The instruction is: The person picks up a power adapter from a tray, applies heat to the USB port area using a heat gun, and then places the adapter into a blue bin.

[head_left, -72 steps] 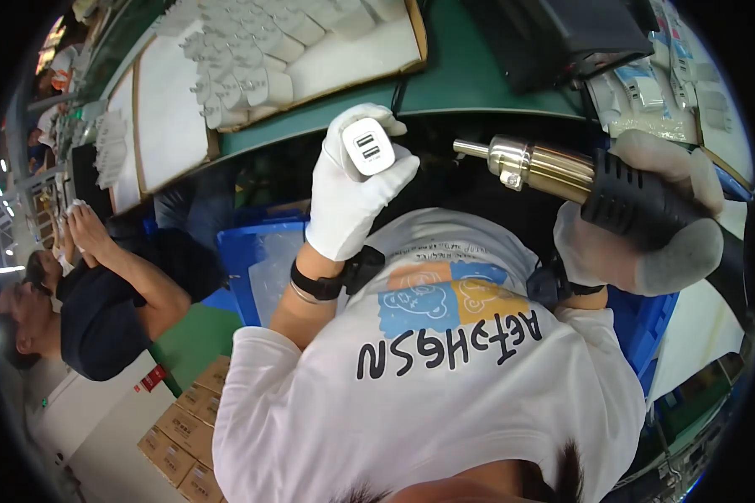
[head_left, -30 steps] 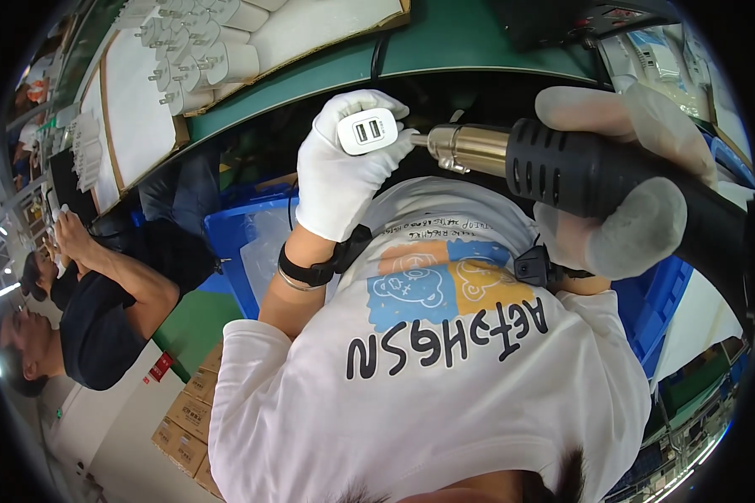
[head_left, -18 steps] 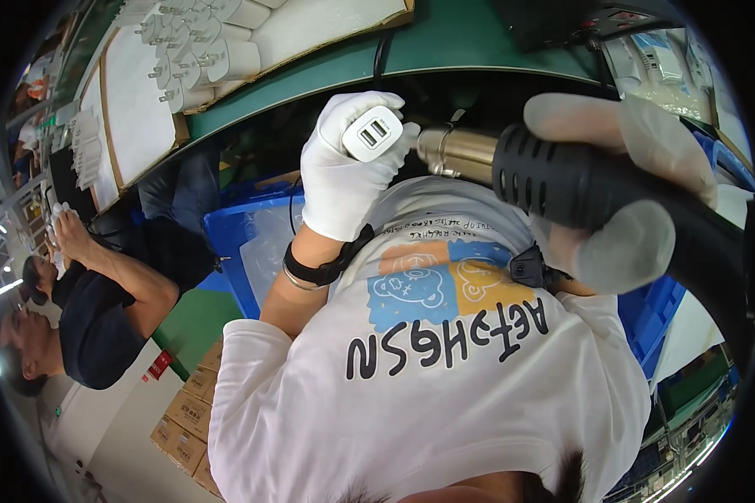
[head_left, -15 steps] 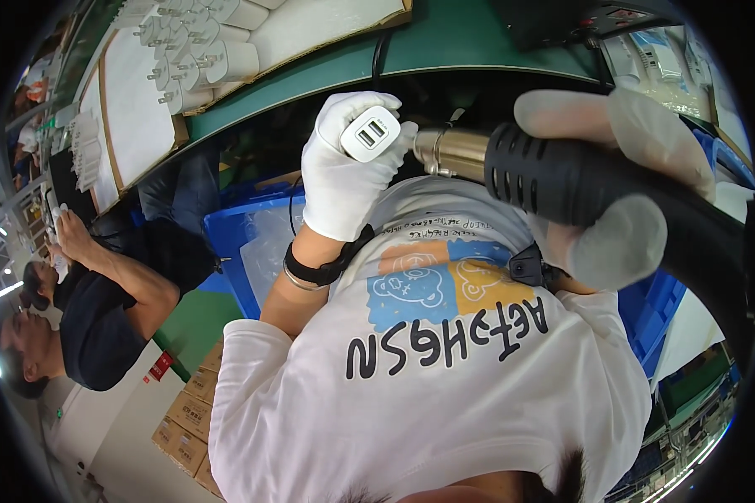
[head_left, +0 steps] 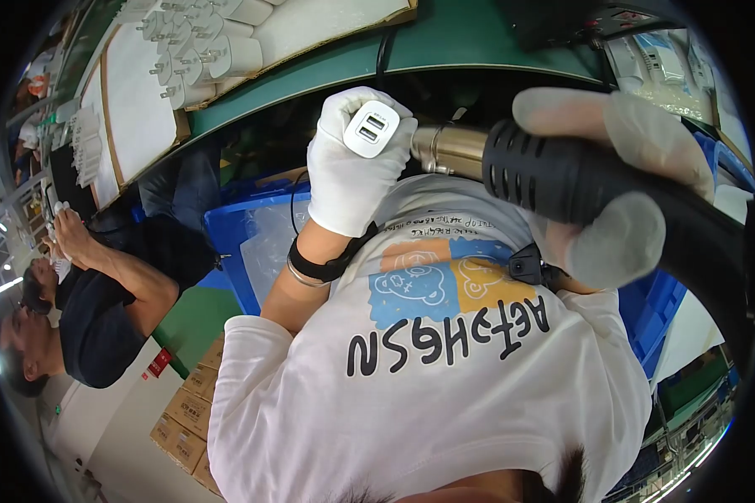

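A white two-port USB charger is gripped in my white-gloved left hand, its port face turned up toward me. My right hand, also covered in thin white material, wraps around the black handle of a hot-air gun. The gun's metal nozzle points left and ends right beside the fingers that hold the charger. Whether the nozzle touches the glove I cannot tell. The charger's far end is hidden inside my left hand.
Several white plug chargers stand in a cardboard tray on the green bench. Blue bins sit below on both sides. A co-worker is at the left, near stacked cartons. Bagged parts lie far right.
My left hand has shifted slightly up and to the right, and the charger has turned a little in it. The hot-air gun and right hand stay almost still.
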`<state>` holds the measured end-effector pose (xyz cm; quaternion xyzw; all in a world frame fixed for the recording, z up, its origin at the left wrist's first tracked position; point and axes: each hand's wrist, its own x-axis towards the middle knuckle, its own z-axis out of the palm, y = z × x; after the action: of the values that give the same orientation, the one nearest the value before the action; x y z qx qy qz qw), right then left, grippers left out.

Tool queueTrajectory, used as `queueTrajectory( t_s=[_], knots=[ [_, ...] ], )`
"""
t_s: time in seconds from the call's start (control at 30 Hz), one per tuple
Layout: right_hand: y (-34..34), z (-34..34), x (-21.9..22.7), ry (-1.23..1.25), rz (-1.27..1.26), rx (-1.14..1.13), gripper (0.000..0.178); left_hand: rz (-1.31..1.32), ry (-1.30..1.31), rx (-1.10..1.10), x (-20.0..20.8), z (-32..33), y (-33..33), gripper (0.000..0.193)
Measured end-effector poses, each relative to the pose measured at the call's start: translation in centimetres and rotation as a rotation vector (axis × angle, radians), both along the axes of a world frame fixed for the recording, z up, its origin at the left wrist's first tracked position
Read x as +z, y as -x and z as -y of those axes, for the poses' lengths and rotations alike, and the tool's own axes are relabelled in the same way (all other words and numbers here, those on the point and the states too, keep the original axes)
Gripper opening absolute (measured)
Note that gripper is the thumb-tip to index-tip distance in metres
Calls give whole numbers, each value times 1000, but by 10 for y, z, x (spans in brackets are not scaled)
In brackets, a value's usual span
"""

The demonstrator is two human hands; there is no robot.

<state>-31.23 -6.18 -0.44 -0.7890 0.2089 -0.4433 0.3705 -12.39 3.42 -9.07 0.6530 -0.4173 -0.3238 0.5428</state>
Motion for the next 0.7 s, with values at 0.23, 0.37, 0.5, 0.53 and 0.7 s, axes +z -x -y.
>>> queueTrajectory(
  t_s=[0.23,0.37,0.5,0.53,0.7],
  knots=[
    [-22,-11,3,26,-57,-201,49,216,56,22,-5,0,-2,40],
    [-23,-8,-8,74,3,-149,48,233,40,-11,-4,-1,-6,43],
    [-19,-3,-17,125,66,-101,48,203,2,-10,-6,-3,-7,46],
    [-18,-2,-18,138,82,-89,48,193,11,4,-6,-3,-7,47],
    [7,8,3,110,-187,94,48,216,14,21,-7,-4,-8,49]
  ],
)
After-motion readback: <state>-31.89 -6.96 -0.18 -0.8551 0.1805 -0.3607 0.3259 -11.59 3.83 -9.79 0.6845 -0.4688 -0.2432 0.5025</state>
